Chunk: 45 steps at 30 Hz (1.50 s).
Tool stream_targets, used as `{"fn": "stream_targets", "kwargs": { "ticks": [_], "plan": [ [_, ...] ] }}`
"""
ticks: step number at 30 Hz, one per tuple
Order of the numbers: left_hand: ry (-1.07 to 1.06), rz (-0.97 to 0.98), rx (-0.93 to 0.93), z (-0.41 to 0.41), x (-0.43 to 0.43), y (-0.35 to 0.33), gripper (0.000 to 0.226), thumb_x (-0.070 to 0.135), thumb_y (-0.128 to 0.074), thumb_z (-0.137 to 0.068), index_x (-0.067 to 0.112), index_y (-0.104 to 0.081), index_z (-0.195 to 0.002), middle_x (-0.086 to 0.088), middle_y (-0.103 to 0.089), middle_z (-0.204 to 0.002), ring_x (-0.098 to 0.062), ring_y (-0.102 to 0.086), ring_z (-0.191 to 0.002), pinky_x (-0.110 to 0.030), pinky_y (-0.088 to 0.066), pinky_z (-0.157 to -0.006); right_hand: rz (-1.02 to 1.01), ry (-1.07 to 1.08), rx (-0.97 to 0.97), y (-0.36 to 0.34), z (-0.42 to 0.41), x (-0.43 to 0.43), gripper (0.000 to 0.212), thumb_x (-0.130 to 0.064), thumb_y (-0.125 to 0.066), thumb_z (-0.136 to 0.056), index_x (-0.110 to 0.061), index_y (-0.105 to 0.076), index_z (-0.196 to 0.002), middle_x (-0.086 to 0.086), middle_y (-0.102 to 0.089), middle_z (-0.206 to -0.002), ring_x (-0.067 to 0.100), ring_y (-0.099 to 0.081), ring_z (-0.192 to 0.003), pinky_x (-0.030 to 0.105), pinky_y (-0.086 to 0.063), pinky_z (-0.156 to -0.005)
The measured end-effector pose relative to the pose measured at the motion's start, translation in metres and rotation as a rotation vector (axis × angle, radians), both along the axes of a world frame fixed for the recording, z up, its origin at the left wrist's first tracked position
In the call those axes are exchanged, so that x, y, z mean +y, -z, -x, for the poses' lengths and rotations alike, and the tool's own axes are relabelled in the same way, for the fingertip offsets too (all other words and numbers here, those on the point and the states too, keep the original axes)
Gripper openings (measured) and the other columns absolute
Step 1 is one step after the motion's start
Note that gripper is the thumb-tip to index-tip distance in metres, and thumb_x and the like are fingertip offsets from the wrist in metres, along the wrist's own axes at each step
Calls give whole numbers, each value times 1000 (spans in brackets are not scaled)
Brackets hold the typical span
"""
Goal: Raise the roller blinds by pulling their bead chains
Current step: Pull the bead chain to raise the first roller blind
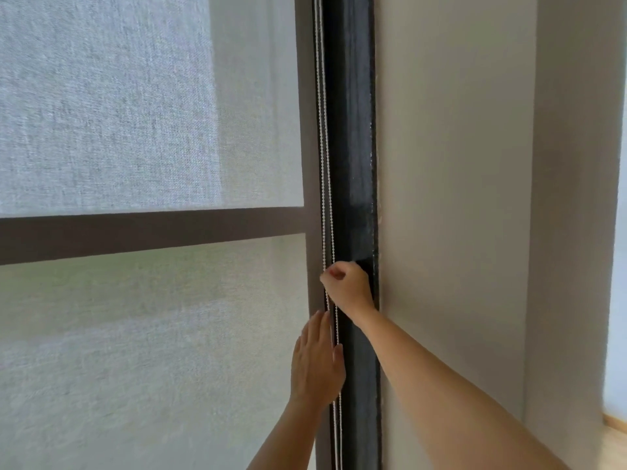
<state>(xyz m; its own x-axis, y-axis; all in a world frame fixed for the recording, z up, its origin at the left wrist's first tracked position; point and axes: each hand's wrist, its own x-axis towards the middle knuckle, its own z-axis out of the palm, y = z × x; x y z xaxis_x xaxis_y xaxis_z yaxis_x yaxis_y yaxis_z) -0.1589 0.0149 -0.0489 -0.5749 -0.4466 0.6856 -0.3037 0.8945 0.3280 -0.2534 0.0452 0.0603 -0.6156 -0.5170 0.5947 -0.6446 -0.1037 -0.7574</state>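
Right hand [346, 283]: fist pinching the bead chain [324, 147] beside the dark frame [353, 130].
Left hand [317, 361]: fingers spread flat, lower on that chain.
Roller blind [135, 130]: left of the frame.

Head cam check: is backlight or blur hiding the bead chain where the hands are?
Head view: daylight glows through the blind but no glare; bead chain is crisp against the dark frame; right hand and left hand are slightly soft; wide-angle bends the frame.

An indoor room, likely a home or office, seen beside a tall window. A dark window frame [353, 164] carries a translucent grey roller blind [135, 130] left of it, a plain painted wall [458, 198] right of it, and wooden floor [614, 439] farther right.
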Motion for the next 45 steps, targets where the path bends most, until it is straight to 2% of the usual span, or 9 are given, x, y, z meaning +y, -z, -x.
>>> {"fn": "stream_targets", "kwargs": {
  "ticks": [5,9,14,17,21,29,33,38,45],
  "plan": [
    [37,-427,249,11,7,-12,45,31,-54,-95,24,-33,-135,-1,-63,-117,-19,-64,-100,-39,-55,-81,68,-115,-72,-1,-11,-3,18,-18,-60,-86,-7,-72,-78,1,-41,-140,9,-42,-118,28,-27,-98],
    [22,-517,409,9,4,-16,19,23,-42,-101,24,-57,-91,7,-63,-73,-14,-61,-66,-22,-41,-51,173,-48,-111,-4,-11,-2,26,-12,-51,-89,-1,-70,-73,3,-37,-148,-15,-46,-98,9,-27,-80],
    [-144,-334,442,-18,8,2,29,3,-41,-96,25,-50,-78,14,-50,-52,-2,-42,-41,-15,-29,-41,227,27,-58,-3,-14,-9,23,-19,-47,-94,-10,-68,-87,2,-49,-137,7,-47,-115,13,-33,-86],
    [-162,-276,362,-35,21,24,34,-2,-43,-90,27,-43,-71,14,-36,-43,-5,-30,-34,-12,-21,-37,268,-72,-183,-6,-15,-11,17,-25,-49,-96,-18,-63,-101,-2,-63,-106,11,-59,-97,27,-49,-87],
    [-159,-370,290,-47,32,59,39,-8,-44,-90,25,-38,-68,8,-25,-39,-7,-26,-35,-17,-21,-40,372,-45,-234,-9,-13,-12,15,-21,-47,-97,-25,-61,-94,-6,-62,-81,5,-60,-73,11,-45,-60],
    [0,-212,187,-58,53,59,33,-1,-56,-88,21,-43,-67,12,-26,-36,-4,-29,-25,3,-16,-37,430,98,-204,-11,-13,8,22,-14,-43,-97,-14,-64,-103,-10,-58,-82,5,-53,-75,21,-43,-71],
    [-48,-265,203,-58,46,68,31,-7,-51,-88,19,-44,-71,11,-27,-38,-6,-28,-28,-3,-19,-39,551,-6,-358,-8,-31,39,22,-14,-40,-97,-20,-48,-117,1,-46,-74,10,-39,-59,25,-38,-53],
    [-99,-407,283,-53,31,64,27,1,-46,-95,22,-45,-79,12,-38,-46,-9,-39,-35,-8,-34,-38,507,-106,-156,26,-60,85,30,-19,-39,-100,-28,-62,-84,-11,-34,-50,7,-26,-43,20,-25,-41],
    [-63,-489,361,-33,34,3,37,36,-38,-101,17,-42,-133,-3,-48,-130,-22,-39,-125,-44,-35,-103,513,-154,-161,44,-101,116,32,-15,-41,-100,-28,-62,-80,-13,-38,-45,3,-26,-38,17,-25,-39]
  ]
}}
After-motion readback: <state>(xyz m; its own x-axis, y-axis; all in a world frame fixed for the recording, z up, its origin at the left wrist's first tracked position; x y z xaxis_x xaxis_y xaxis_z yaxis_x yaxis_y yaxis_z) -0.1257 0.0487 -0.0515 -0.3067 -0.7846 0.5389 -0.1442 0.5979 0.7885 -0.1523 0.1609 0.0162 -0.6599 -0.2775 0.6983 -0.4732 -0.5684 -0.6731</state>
